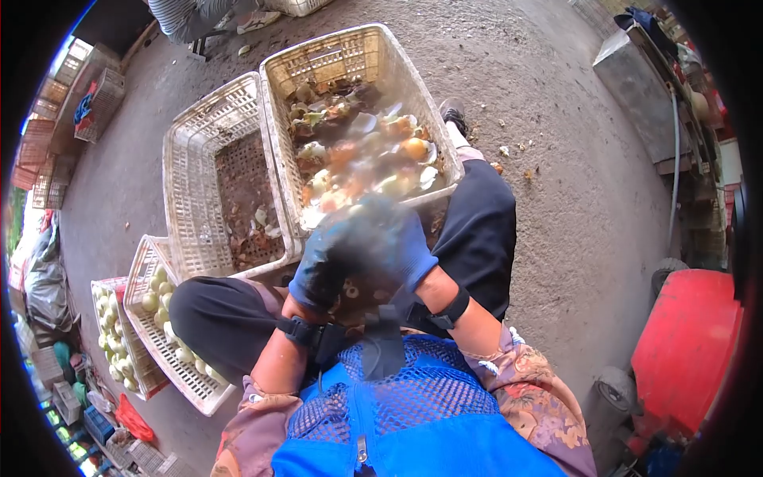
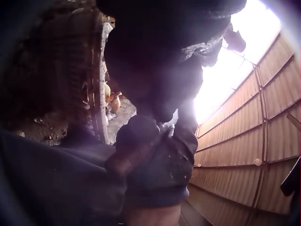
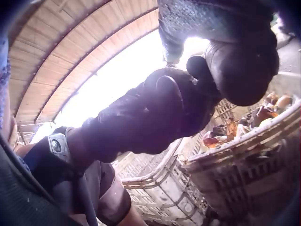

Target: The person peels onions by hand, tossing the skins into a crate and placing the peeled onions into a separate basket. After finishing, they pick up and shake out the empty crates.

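Both hands wear dark and blue gloves and meet just past the near rim of a crate (image 1: 266, 131) of peelings (image 1: 362, 151). The left hand (image 1: 322, 258) and right hand (image 1: 401, 242) are motion-blurred in the head view. In the left wrist view the left hand (image 2: 160, 56) looms dark above the other glove. Bent fingers show in the right wrist view, where the right hand (image 3: 240, 66) nearly touches the left hand (image 3: 150, 113). Shadow and blur hide whether anything lies between the fingers.
Left of the peelings stands a crate (image 1: 187, 199) with fewer scraps. Two smaller crates of pale round produce (image 1: 111, 338) are at lower left. A red object (image 1: 687, 350) lies at right, below a metal box (image 1: 636, 91). The person's knees flank the hands.
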{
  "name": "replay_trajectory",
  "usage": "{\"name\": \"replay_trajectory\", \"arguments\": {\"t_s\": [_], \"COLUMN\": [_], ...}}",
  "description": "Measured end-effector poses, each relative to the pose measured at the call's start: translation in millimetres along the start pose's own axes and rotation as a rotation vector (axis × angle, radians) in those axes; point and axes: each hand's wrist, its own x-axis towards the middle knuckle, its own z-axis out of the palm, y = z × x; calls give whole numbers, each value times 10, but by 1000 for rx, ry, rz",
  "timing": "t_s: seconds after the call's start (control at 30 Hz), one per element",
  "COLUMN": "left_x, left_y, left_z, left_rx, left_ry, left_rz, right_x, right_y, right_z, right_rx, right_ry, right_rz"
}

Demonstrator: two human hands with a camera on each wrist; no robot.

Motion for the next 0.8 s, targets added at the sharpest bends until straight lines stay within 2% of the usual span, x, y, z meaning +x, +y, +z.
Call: {"name": "replay_trajectory", "arguments": {"t_s": [0.07, 0.1, 0.17, 0.2, 0.27, 0.3, 0.37, 0.4, 0.47, 0.5, 0.53, 0.57, 0.6, 0.63, 0.7, 0.73, 0.8], "left_x": [-22, -5, 27, 12, -30, -61, -108, -85, -22, -13, -24, -21, 4, 32, 98, 87, 58], "left_y": [63, 115, 236, 296, 375, 364, 339, 305, 229, 355, 572, 691, 683, 658, 501, 543, 647], "left_z": [-28, -25, -8, 37, 161, 170, 166, 143, 86, 91, 131, 159, 166, 170, 61, 62, 76], "left_rx": [-469, -466, 889, 891, 710, 708, 915, 917, -291, -288, -530, -773, -774, -595, -302, -301, -518], "left_ry": [-129, -134, 24, 22, 151, 148, 161, 161, 215, 216, 206, 194, 192, 172, 102, 101, 64], "left_rz": [-123, -125, 552, 551, 533, 536, 401, 403, 65, 68, 30, -11, -10, 82, 232, 234, 31], "right_x": [46, -26, -204, -122, 125, 153, 224, 271, 402, 263, 115, -63, -195, -161, 94, 82, 68], "right_y": [-87, 82, 570, 505, 268, 336, 458, 381, 148, 416, 559, 628, 619, 387, -238, -262, -273], "right_z": [-65, 21, 246, 146, -175, -234, -338, -411, -589, -452, -310, -198, -152, -177, -243, -231, -218], "right_rx": [-2, -4, 614, 616, 51, 48, -179, -178, -895, -540, -540, 379, 1292, 1290, 1001, 1001, 1214], "right_ry": [-61, -56, -18, -16, 185, 188, 164, 166, -598, -496, -495, -435, -310, -310, -106, -106, 177], "right_rz": [104, 107, 643, 644, 454, 454, 556, 555, 271, 350, 347, 389, 378, 378, 634, 632, 719]}}
